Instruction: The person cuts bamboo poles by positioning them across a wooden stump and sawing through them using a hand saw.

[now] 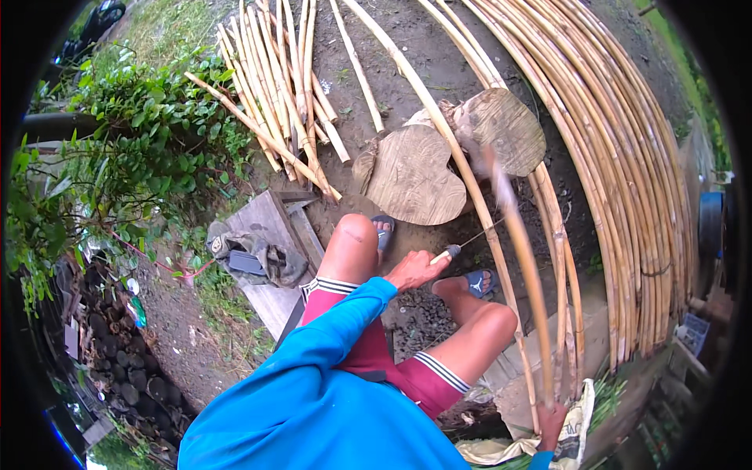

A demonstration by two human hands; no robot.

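My left hand (419, 271) is closed around the pale handle (445, 255) of a knife. Its thin dark blade (479, 236) points toward the poles and appears almost edge-on. At the lower right, my right hand (552, 423) grips the near end of a bamboo pole (526, 258), whose far end is smeared by motion. Just left of it runs a longer bamboo pole (470, 176), passing over the heart-shaped wood block (415, 176). A second cut block (504, 131) lies beyond, partly behind the poles. Whether the blade touches a pole I cannot tell.
Many long bamboo poles (627, 196) lie in a row on the right. Shorter pieces (274, 78) are heaped at the far left. A wooden bench (270, 294) holds a cloth (286, 265) and a phone (247, 262). Leafy bushes (149, 117) stand at left.
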